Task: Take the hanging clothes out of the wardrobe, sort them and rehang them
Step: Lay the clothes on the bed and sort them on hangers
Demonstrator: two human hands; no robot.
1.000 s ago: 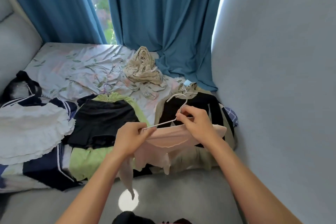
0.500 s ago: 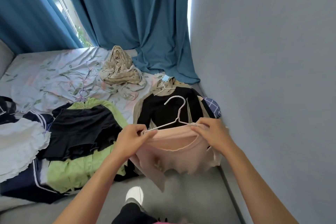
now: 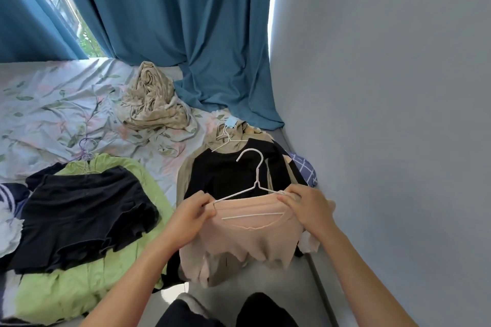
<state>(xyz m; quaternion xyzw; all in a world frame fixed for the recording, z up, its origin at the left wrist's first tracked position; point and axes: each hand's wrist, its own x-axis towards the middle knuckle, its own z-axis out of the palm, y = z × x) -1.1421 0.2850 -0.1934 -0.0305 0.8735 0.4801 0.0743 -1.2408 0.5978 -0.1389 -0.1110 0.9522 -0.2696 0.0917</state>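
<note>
A pink top was held on a white hanger in front of the person, above the near edge of the bed. The left end of the hanger was pinched by the curled fingers of the left hand, together with the left shoulder of the top. The right shoulder of the top and the right end of the hanger were gripped by the curled fingers of the right hand. The hook of the hanger was pointed up and away, over a black top.

Compared with half a second ago, the pink top was seen spread wider on the hanger, and the bar of the hanger could now be seen through the neck hole. The hands were kept at the two ends of the hanger. The view was turned a little more to the right.

The black top was laid on a tan garment on the bed, just behind the pink top. To the left, black shorts were laid on a green garment. Farther back, a crumpled beige cloth was left on the flowered sheet. Blue curtains were hung behind the bed, and a grey wall was seen at the right.
</note>
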